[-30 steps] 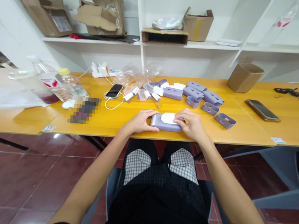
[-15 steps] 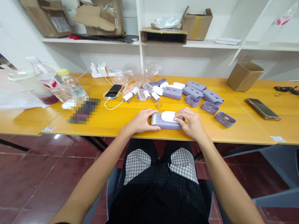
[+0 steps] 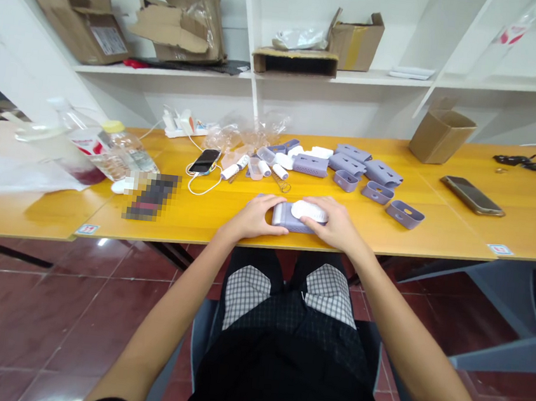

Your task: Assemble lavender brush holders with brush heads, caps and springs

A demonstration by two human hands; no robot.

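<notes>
In front of me on the table lies a purple plastic housing [image 3: 294,225], long and box-like, with a pale, rounded left end. A white oval piece [image 3: 306,210] with fine ridges sits on top of it. My left hand [image 3: 253,218] is curled round the housing's left end, fingers behind and thumb in front. My right hand [image 3: 338,224] wraps the right end, its fingers over the edge of the white piece and its thumb along the front. The housing's right end is hidden under that hand.
Beyond my hands lie several purple housings [image 3: 310,165], short purple rings [image 3: 405,215], white cylinders [image 3: 280,171] and a metal spring [image 3: 281,185]. A cabled phone [image 3: 205,162] and bottles [image 3: 132,151] stand left. Another phone [image 3: 472,196] and a cardboard box [image 3: 441,137] are right.
My right hand has gone from a fingertip pinch at the white oval piece to a wider grip round the housing's right end. My left hand keeps its hold.
</notes>
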